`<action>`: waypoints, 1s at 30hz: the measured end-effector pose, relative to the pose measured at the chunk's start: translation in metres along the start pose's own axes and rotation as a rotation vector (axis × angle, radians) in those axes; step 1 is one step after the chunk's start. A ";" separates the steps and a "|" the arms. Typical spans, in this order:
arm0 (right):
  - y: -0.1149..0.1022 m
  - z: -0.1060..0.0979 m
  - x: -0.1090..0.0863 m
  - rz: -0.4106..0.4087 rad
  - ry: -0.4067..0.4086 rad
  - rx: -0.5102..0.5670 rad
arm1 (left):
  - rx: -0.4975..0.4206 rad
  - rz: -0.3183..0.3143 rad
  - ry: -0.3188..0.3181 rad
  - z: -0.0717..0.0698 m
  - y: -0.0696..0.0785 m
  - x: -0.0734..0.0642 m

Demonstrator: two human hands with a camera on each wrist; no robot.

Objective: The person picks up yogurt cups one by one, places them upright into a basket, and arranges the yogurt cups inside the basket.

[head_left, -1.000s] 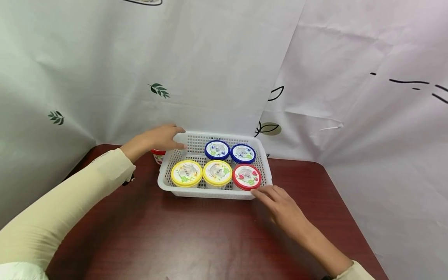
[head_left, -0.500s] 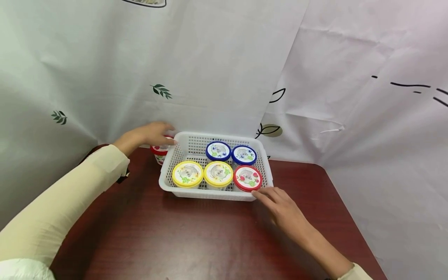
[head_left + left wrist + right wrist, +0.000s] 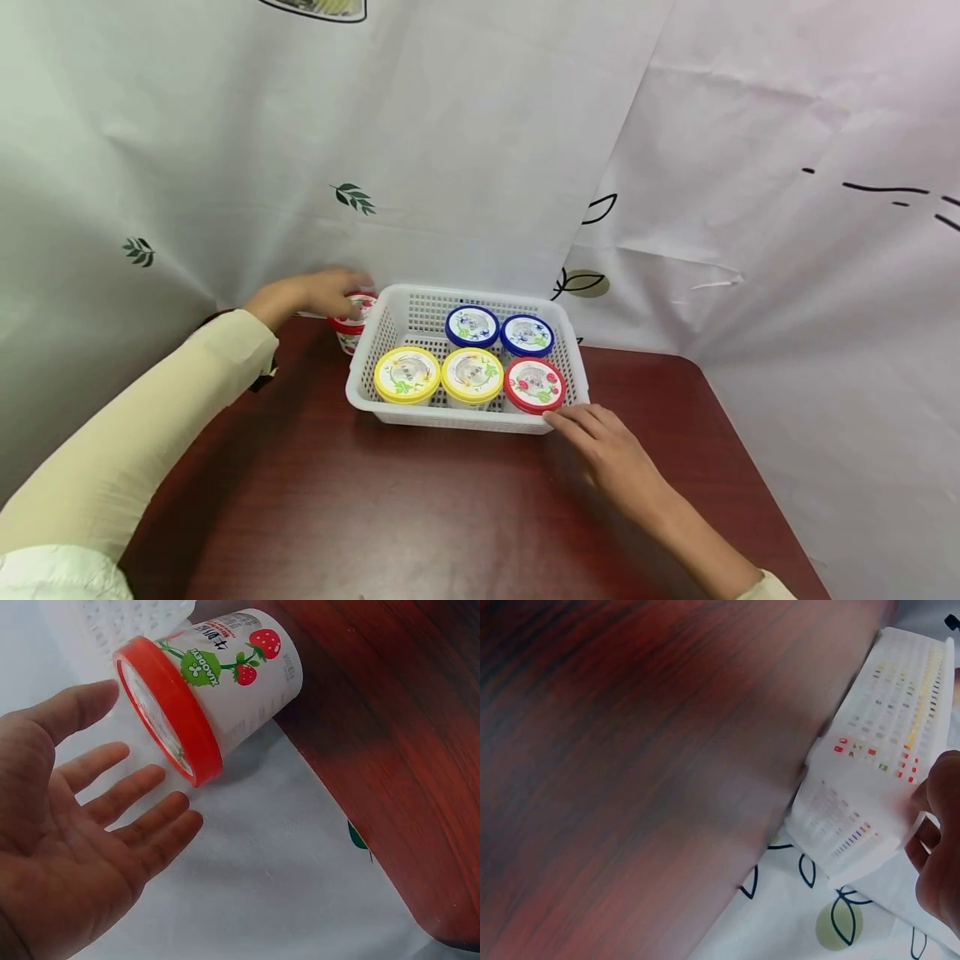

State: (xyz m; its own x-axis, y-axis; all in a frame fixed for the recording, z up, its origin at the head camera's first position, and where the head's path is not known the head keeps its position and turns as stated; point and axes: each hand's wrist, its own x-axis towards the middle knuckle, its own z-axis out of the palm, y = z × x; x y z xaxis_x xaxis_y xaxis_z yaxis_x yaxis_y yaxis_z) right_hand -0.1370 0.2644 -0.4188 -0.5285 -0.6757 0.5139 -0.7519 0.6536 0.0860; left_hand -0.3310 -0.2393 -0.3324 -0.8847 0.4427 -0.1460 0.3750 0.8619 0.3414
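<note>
My left hand (image 3: pixel 324 292) hovers over a paper ice cream tub (image 3: pixel 348 340) with a red lid, which stands on the table just left of a white plastic basket (image 3: pixel 465 422). In the left wrist view its fingers are spread around the lid side of the strawberry-printed tub (image 3: pixel 240 686), with a gap showing between palm and lid. My right hand (image 3: pixel 618 454) grips the basket's near right corner, thumb and fingers at the rim. Beside those fingertips, inside the basket, sits another red-lidded tub (image 3: pixel 535 385).
Two yellow-lidded tubs (image 3: pixel 407 375) fill the basket's front left, and two blue-lidded tubs (image 3: pixel 472 326) stand at its back. The dark red wooden table (image 3: pixel 450 517) extends in front. A white printed cloth (image 3: pixel 480 150) hangs close behind the basket.
My left hand has moved left, from over the basket's back left corner to above the red-lidded tub outside. The right hand stays at the basket corner. The view has shifted slightly.
</note>
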 end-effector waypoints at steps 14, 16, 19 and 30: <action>-0.001 0.000 0.001 -0.020 0.023 -0.002 | 0.008 0.021 -0.105 0.001 0.011 -0.005; -0.001 0.000 0.000 -0.020 0.025 0.000 | 0.028 0.022 -0.101 0.003 0.009 -0.003; -0.001 0.000 0.000 -0.022 0.022 0.002 | 0.017 0.016 -0.084 0.006 0.007 -0.001; -0.002 0.000 0.000 -0.019 0.019 -0.008 | -0.030 -0.044 -0.084 0.007 0.011 -0.004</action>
State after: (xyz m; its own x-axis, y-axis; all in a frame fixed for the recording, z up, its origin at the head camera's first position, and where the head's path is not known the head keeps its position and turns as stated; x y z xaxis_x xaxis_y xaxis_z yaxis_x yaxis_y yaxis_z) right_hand -0.1349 0.2631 -0.4187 -0.5068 -0.6813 0.5282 -0.7586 0.6435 0.1021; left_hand -0.3218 -0.2298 -0.3344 -0.8734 0.4248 -0.2381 0.3267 0.8737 0.3605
